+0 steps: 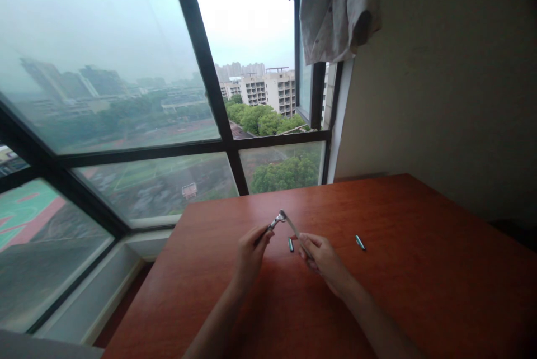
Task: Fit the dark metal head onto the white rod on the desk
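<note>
My left hand is closed in a pinch on a small dark pen part with a silver tip, held just above the reddish wooden table. My right hand is closed on a thin grey rod, likely a pen refill, whose upper end meets the silver tip. Both hands hover over the middle of the table. A small dark pen piece lies on the table between the hands. Another teal-tinted pen piece lies to the right of my right hand.
A large window with dark frames fills the left and far side, showing buildings and trees. A pale shirt hangs at the top by the window. A beige wall stands right of the table.
</note>
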`<state>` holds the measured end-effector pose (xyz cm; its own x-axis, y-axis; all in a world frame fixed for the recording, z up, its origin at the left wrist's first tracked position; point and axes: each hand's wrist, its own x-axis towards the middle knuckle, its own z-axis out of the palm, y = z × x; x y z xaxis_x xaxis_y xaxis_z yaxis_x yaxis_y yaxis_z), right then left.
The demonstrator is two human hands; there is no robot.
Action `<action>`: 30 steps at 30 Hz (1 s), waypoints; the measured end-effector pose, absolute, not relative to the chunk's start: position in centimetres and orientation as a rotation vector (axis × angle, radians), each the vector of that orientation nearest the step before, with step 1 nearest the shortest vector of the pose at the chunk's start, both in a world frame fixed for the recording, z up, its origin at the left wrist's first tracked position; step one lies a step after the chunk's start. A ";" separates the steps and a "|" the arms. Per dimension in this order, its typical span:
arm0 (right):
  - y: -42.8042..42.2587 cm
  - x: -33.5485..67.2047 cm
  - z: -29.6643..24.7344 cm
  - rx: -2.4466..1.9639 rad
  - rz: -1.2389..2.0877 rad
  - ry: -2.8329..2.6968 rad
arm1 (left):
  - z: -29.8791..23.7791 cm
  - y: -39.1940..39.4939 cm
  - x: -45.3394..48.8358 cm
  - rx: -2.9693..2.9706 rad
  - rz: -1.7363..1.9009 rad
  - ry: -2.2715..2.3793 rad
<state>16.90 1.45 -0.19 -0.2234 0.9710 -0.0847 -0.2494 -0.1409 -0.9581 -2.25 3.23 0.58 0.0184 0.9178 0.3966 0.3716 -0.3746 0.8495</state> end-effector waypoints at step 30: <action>2.0 18.5 -0.4 -1.193 0.807 -1.623 | 1.5 3.4 -3.1 1.495 1.191 1.198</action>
